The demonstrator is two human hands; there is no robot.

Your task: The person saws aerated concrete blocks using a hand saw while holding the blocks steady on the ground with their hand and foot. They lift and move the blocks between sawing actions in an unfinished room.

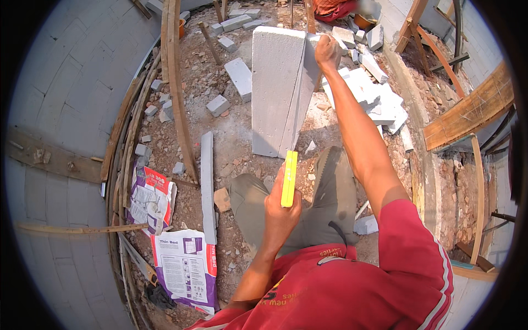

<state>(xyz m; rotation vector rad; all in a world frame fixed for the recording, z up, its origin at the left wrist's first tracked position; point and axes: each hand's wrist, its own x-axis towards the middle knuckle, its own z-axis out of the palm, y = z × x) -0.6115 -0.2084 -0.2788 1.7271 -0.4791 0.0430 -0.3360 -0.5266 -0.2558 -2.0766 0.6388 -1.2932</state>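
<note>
A tall pale-grey lightweight block point(276, 91) stands tilted in front of my knees, with a long slanting line running down near its right side. My right hand point(328, 53) is closed on the block's upper right corner, the arm stretched out. Lower down, my left hand point(282, 206) grips a straight yellow handle point(289, 179), which looks like a handsaw's seen edge-on. Its thin grey blade seems to run up along the slanting line; how deep it sits in the block, I cannot tell.
Broken blocks point(239, 78) and white pieces point(379, 102) litter the rubble floor. A long narrow block strip point(208, 187) lies left of my legs, beside printed paper bags point(184, 269). Another handsaw point(144, 267) rests by the left wall. Wooden props point(177, 99) stand near. Another person point(333, 10) is at the top.
</note>
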